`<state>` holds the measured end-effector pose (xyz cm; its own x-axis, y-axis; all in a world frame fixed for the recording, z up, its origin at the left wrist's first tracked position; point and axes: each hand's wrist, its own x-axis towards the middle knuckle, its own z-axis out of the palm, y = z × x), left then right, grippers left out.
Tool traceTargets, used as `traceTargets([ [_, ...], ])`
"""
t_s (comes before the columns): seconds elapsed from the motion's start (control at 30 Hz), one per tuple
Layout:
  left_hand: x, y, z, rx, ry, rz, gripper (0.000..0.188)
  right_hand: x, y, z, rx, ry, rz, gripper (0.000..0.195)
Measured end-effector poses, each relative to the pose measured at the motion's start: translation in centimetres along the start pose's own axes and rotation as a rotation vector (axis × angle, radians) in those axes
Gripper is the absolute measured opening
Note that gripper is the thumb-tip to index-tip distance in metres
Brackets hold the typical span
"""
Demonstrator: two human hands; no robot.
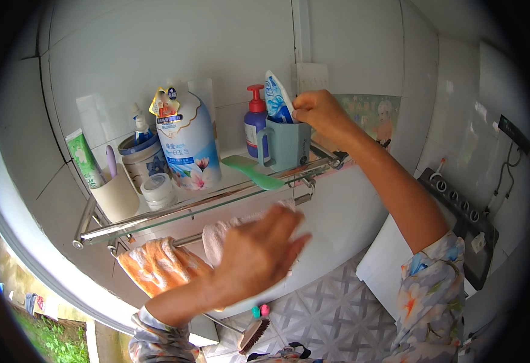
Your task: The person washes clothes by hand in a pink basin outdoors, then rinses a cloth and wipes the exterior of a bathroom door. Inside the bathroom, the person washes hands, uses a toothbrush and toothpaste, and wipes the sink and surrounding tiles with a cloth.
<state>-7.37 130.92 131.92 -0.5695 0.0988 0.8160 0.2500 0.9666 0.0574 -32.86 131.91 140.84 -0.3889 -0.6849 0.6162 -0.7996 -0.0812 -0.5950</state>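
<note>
At the right end of the glass wall shelf (228, 179), my right hand (321, 111) pinches the edge of a blue and white tube (276, 97), likely toothpaste. The tube leans upright in a teal plastic mug (290, 145). Blurred by motion, my left hand (260, 249) hangs in front of and below the shelf. Its fingers are bent, the thumb stands apart, and nothing shows in it. Beside the mug lies a green comb-like item (256, 172), its end jutting past the rail. Behind the mug stands a purple pump bottle (252, 127) with a red top.
Left on the shelf stand a large white and blue bottle (190, 145), a patterned jar (140, 154), a small clear-lidded jar (158, 190) and a cream cup (116, 197) with a green tube. An orange towel (160, 265) hangs below. A brush (253, 336) is near the floor; a washing machine (458, 218) stands right.
</note>
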Motion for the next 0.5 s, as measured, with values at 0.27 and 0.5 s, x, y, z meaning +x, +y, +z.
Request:
traceTargets([
  [0.27,-7.0,2.5,7.5,-0.274,-0.208,0.013,0.022,-2.5,-0.4,-4.8,0.014,0.265,-0.256,0.022],
  [0.5,-14.6,1.1,12.6,-0.410,-0.403,-0.180,0.020,-15.8,0.2,-7.7,0.201,0.350,0.267,0.017],
])
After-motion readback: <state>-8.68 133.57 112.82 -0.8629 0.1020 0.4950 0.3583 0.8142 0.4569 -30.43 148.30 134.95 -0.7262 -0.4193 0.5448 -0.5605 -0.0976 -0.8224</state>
